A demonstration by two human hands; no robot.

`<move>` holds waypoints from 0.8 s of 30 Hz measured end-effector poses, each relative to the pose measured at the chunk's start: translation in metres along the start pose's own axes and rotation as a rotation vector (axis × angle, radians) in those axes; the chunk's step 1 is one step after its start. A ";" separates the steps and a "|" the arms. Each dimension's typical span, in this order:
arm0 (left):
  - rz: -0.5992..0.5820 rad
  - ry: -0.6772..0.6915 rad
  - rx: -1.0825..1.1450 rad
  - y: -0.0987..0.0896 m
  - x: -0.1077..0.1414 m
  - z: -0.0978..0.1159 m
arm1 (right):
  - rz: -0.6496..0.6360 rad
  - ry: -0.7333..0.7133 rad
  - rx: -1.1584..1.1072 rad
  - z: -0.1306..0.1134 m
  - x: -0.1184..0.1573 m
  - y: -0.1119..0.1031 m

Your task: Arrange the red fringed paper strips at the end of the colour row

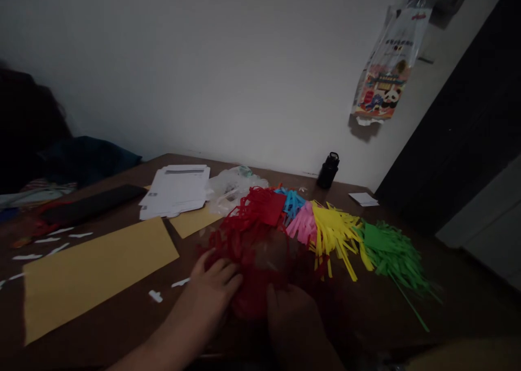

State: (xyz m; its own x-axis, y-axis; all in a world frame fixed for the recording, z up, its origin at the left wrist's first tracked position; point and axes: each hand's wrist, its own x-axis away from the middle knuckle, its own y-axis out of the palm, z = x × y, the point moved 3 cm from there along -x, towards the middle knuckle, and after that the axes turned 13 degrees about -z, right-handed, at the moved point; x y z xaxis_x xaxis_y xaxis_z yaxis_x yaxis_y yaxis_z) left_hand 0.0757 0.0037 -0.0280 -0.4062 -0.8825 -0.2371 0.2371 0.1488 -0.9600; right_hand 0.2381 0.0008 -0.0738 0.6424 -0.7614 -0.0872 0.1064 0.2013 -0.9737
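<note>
Near the table's front edge, both hands are at a dark red fringed paper piece (258, 289), which is blurred. My left hand (215, 284) lies at its left side with the fingers curled onto it. On its lower right edge, my right hand (291, 311) pinches the red paper between thumb and fingers. Just beyond lies a brighter red fringed bundle (271, 208). To its right run blue (291, 201), pink (303, 222), yellow (334, 227) and green (386, 246) fringed paper bundles.
Yellow-brown sheets (97, 268), small white scraps (155, 295) and a long black object (93, 205) lie left. White papers (177, 190) and a clear plastic bag (234, 186) are behind. A black bottle (328, 170) and white card (363, 199) stand or lie near the wall.
</note>
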 end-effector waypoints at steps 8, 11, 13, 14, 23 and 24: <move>-0.127 -0.287 -0.308 -0.036 0.062 -0.112 | 0.113 -0.041 -0.014 0.014 0.010 0.009; 0.005 -0.225 -0.168 -0.045 0.081 -0.100 | 0.165 -0.038 -0.022 0.012 0.007 0.023; 0.051 -0.032 0.024 -0.048 0.077 -0.067 | 0.196 -0.023 -0.030 0.010 0.004 0.031; 0.047 0.052 0.068 -0.049 0.070 -0.047 | 0.210 -0.015 -0.034 0.009 0.004 0.033; -0.172 0.378 0.169 -0.021 0.005 0.015 | 0.292 -0.024 -0.015 0.006 0.007 0.028; -0.170 0.378 0.187 -0.018 0.006 0.011 | 0.310 -0.041 -0.012 0.007 0.007 0.022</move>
State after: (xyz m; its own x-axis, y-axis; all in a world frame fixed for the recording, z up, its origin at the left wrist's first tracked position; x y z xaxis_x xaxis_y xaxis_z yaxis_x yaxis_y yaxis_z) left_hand 0.0790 -0.0094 -0.0101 -0.7387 -0.6574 -0.1491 0.2799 -0.0979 -0.9550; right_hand 0.2502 0.0040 -0.0948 0.6726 -0.6394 -0.3726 -0.1086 0.4127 -0.9044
